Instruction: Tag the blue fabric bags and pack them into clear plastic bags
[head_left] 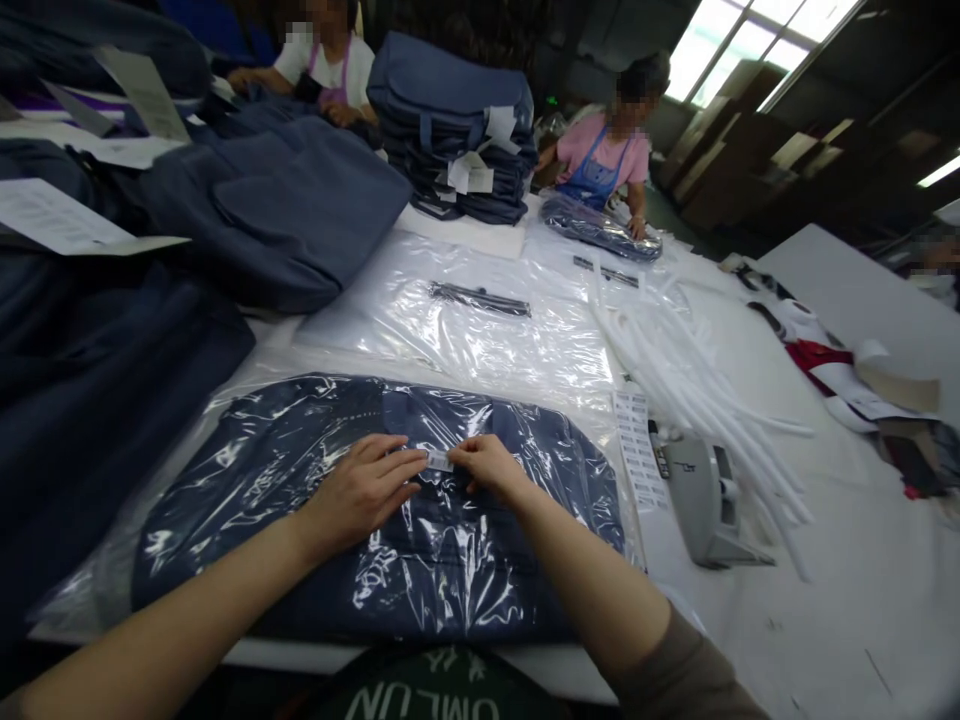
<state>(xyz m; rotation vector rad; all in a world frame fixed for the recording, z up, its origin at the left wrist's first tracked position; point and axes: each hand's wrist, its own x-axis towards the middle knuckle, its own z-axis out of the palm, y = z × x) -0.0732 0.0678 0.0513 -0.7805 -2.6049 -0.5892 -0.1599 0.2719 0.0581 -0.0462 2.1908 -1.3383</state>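
A dark blue bag [300, 560] lies flat inside a clear, glossy plastic bag [480, 590] right in front of me. On the plastic, near its middle, is a small white barcode sticker [439, 461]. My left hand [367, 485] rests on the wrapped bag, its fingers stretched out toward the sticker's left end. At the other end, my right hand [487, 465] has its thumb and forefinger pinched together on the sticker's edge.
More clear plastic bags [510, 345] lie beyond. Dark blue bags [285, 200] are heaped left, with a tall stack [450, 110] behind. To the right are a sticker sheet [639, 450], a grey tape dispenser [701, 500] and white tubes [675, 370]. Two people work across the table.
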